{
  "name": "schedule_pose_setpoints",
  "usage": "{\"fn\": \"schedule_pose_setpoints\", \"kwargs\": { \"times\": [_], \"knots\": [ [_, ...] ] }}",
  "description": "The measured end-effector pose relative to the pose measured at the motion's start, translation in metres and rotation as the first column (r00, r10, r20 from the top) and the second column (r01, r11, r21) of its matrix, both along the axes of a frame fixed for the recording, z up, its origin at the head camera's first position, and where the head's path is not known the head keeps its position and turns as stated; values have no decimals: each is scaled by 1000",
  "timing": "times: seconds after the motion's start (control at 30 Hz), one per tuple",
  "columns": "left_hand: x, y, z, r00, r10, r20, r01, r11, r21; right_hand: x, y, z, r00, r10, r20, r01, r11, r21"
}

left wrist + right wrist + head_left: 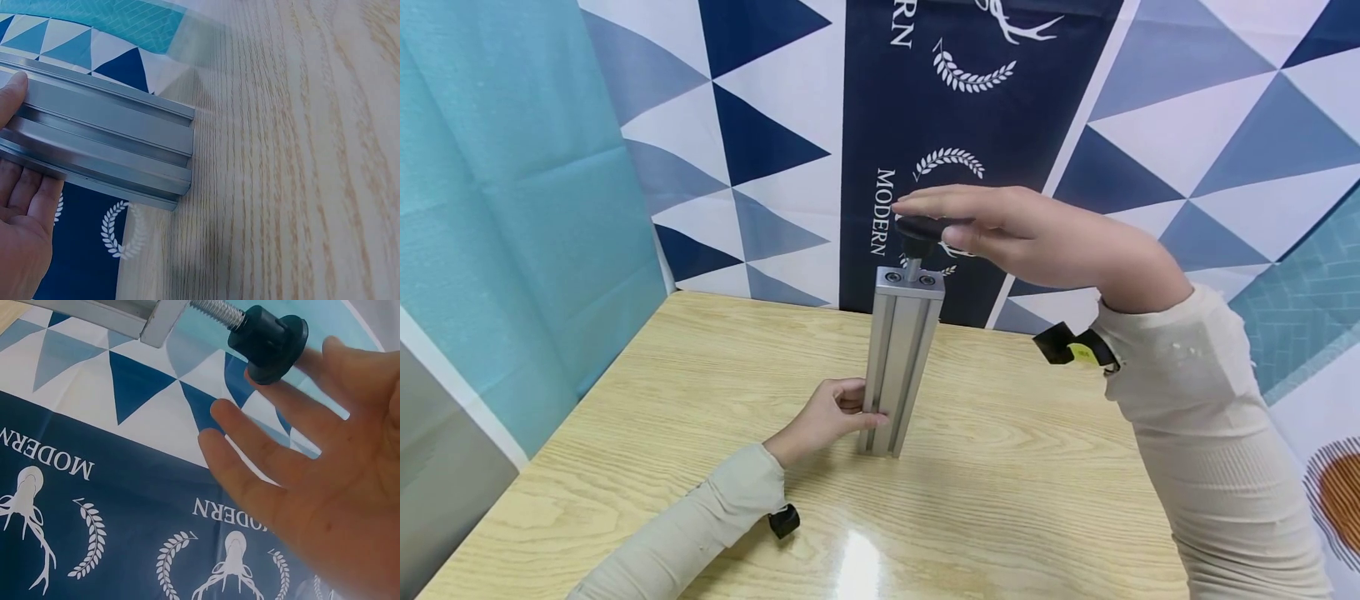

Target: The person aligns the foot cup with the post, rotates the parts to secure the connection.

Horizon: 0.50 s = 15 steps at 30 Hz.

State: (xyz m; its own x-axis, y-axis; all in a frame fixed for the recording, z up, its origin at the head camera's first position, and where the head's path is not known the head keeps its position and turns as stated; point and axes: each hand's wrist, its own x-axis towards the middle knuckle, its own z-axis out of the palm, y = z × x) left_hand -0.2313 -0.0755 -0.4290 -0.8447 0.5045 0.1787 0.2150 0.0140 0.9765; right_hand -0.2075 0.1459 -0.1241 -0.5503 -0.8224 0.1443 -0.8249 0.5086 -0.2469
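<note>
An aluminium extrusion profile [897, 358] with grooved sides stands upright on the wooden table. My left hand [831, 417] grips it near its lower end, thumb on the near face and fingers round the side; in the left wrist view the left hand [25, 200] holds it the same way. On top, an end plate [910, 282] with two bolts carries a black levelling foot [917, 229] on a threaded stud [215, 311], its disc facing up. My right hand [1000, 229] lies flat over that disc, fingers straight; in the right wrist view its fingers spread beside the foot [269, 344].
Behind the table [700, 392] hangs a cloth [782, 108] with blue and white triangles and a dark printed panel. A turquoise sheet [512, 192] closes the left side. Both wrists wear small black cameras, the right camera [1056, 343] hanging over the table's far right.
</note>
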Motion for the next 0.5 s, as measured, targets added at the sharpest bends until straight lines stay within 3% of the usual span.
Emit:
{"fn": "schedule_pose_setpoints", "kwargs": {
  "times": [0.13, 0.27, 0.4, 0.5],
  "knots": [
    [0, 0, 0, 1000, 2, 14, -2, 1000, 0, -3, 0, -1, 999, 39, -5, -39, 999, -15],
    [1, -1, 1, 1000, -4, 28, 4, 1000, 6, -6, -1, -5, 996, 55, -73, -58, 998, -34],
    [1, 0, 1, 999, -19, 34, 18, 1000, 24, -8, -4, -9, 989, 28, -146, -36, 998, -51],
    [1, 0, 2, 999, -17, 31, 16, 1000, 24, -6, -8, -11, 986, -37, -162, 26, 997, -69]
  ]
}}
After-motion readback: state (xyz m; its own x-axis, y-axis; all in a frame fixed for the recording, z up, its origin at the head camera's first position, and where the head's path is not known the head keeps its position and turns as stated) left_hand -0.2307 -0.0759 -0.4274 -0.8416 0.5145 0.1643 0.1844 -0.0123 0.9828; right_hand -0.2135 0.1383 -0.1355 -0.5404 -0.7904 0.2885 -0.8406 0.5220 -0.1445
